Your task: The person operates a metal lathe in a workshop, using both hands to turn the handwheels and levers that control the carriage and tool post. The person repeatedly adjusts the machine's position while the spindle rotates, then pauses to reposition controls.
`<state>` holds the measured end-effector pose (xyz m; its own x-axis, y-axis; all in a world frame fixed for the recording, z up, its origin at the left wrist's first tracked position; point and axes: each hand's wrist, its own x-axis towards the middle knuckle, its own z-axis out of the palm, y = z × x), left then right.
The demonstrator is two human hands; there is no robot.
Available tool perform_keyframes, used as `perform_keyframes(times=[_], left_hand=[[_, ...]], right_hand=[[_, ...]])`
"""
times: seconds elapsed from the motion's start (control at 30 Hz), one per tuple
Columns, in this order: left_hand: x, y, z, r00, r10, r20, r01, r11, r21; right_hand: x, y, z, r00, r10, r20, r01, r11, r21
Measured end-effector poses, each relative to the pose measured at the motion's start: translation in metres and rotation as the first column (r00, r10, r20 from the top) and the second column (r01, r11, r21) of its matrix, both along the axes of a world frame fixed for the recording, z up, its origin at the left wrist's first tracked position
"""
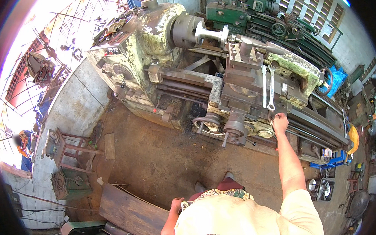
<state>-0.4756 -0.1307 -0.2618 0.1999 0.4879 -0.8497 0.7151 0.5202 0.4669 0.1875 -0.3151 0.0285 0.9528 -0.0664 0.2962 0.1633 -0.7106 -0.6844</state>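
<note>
1. Cream T-shirt (242, 218) sits closest, at six o'clock, dark lettering printed across it.
2. Flaking pale headstock (159, 30) of a lathe stands at eleven o'clock, its chuck (184, 30) holding a shiny flanged workpiece (211, 33).
3. Left hand (176, 204) hangs just past six, elbow bent, fingers curled near the hip; I can't tell whether it holds anything.
4. Dark carriage (246, 101) lies towards two o'clock, a combination wrench (272, 86) resting on it beside a bright flat tool (264, 87); the wrench's small marking is unreadable from here.
5. Right hand (281, 124), well apart from the left, reaches to three o'clock, arm nearly straight, fingers bent at the carriage's front edge, their grip hidden.
</note>
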Motion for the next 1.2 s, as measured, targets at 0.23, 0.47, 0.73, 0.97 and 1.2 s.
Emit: perform_keyframes(times=[0.23,0.47,0.73,0.97,1.2], left_hand=[[-0.002,0.002,-0.002,0.999,0.047,-0.024,-0.048,0.996,-0.071],[-0.003,0.007,-0.012,1.0,0.016,0.015,-0.016,1.0,-0.021],[0.001,0.009,-0.004,0.997,-0.058,-0.056,0.057,0.998,-0.023],[0.001,0.009,-0.001,0.998,-0.062,-0.013,0.063,0.998,0.013],[0.006,0.009,0.014,1.0,-0.024,-0.01,0.024,1.0,-0.004]], right_hand=[[-0.002,0.0,0.002,1.0,0.001,0.014,-0.001,1.0,-0.016],[0.0,-0.001,0.0,0.997,-0.004,-0.079,0.012,0.995,0.098],[-0.003,0.0,0.005,1.0,-0.002,-0.021,0.002,1.0,-0.005],[-0.003,0.001,0.006,0.999,-0.034,-0.034,0.034,0.999,-0.018],[-0.001,0.0,0.003,1.0,-0.019,-0.023,0.018,1.0,-0.016]])
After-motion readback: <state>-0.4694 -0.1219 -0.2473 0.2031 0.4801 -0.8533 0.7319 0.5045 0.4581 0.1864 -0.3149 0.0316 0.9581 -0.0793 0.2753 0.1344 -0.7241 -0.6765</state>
